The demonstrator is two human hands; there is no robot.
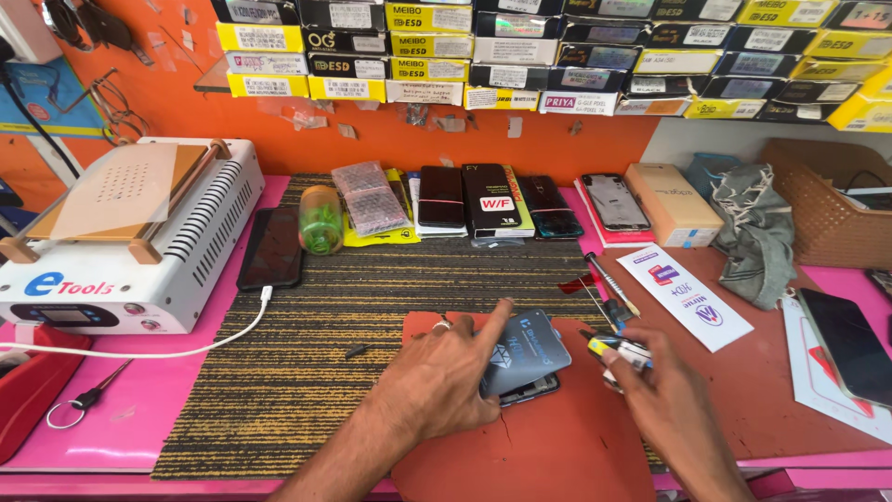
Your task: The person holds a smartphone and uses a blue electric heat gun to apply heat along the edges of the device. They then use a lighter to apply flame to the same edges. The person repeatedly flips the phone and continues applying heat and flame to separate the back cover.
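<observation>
Left hand (437, 376) pressing phone (522, 358), long axis tilted up-right, right hand (664, 400) alongside

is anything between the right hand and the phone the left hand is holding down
Nothing visible. The right hand holds a small yellow-and-black tool just right of the phone, with only bare red mat between them. The left hand rests on the phone's left side.

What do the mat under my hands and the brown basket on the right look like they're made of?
The red-brown mat looks like soft rubber or silicone: matte, with a cut, uneven edge. The basket looks like moulded plastic in a woven pattern, judging by its regular lattice and even brown colour, though real wicker can't be ruled out.
</observation>
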